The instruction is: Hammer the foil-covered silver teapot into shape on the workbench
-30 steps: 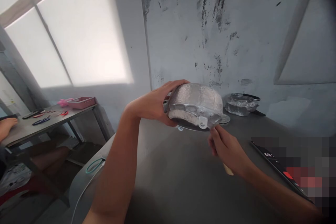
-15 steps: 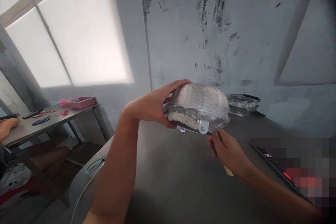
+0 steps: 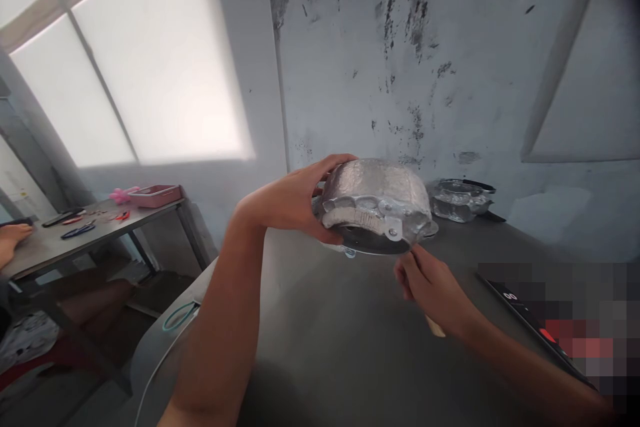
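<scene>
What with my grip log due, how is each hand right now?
Left hand: closed on the silver metal part.
Right hand: closed around a tool with a pale handle; its tip can't be made out.

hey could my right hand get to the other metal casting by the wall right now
Probably yes: the other casting sits beyond your right hand, with mostly bare tabletop between. That hand is closed around a pale-handled tool, though, so it would likely have to free itself first.
</scene>
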`<act>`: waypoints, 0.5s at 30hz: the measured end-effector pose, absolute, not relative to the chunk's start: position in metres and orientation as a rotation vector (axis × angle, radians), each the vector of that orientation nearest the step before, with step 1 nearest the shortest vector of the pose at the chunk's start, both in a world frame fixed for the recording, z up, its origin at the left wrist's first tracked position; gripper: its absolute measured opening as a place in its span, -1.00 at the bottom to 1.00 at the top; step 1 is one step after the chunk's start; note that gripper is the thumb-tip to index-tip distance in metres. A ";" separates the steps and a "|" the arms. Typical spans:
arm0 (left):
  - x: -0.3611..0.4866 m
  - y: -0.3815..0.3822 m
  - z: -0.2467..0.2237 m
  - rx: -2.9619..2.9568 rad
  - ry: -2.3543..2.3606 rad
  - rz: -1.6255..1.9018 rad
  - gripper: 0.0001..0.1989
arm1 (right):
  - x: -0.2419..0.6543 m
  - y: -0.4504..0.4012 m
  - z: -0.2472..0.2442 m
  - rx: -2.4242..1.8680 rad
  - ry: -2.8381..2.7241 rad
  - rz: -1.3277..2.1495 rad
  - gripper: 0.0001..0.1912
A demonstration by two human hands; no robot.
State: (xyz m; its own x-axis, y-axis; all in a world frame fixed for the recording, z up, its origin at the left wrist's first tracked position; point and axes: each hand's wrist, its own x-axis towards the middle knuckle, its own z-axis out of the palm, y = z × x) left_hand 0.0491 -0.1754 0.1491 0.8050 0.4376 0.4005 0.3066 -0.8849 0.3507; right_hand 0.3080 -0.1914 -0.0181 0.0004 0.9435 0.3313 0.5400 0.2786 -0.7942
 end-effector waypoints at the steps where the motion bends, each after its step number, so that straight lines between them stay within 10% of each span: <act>1: 0.049 -0.175 0.149 2.715 0.595 0.700 -0.03 | 0.308 -0.191 -0.018 -1.373 -1.664 0.577 -0.60; 15: 0.045 -0.168 0.146 2.655 0.943 0.646 0.00 | 0.307 -0.190 -0.022 -1.383 -1.663 0.638 -0.59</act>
